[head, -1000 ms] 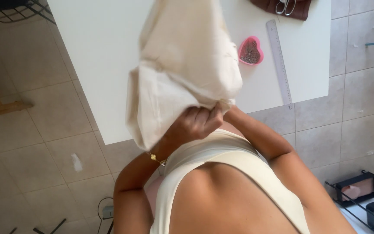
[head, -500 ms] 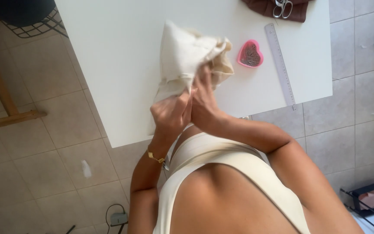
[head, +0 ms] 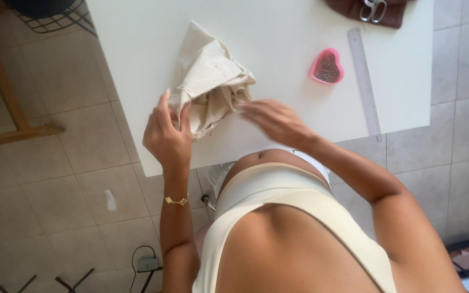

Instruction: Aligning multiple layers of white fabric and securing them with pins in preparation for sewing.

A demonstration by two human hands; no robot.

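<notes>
A crumpled cream cloth [head: 210,78] lies in a heap on the white table [head: 278,32], near its front edge. My left hand [head: 166,135] grips the cloth's lower left corner between thumb and fingers. My right hand [head: 272,119] hovers flat just right of the heap, fingers together and pointing left, fingertips at the cloth's edge, holding nothing.
A pink heart-shaped dish of pins [head: 327,68] and a clear ruler [head: 365,81] lie on the table's right side. Scissors [head: 373,10] rest on a brown cloth [head: 392,13] at the far right corner. A wooden frame [head: 1,81] and tiled floor lie left.
The cloth was held up off the table in both hands a second ago; it now rests in a heap on the table. My right hand has let go and drawn back to the right.
</notes>
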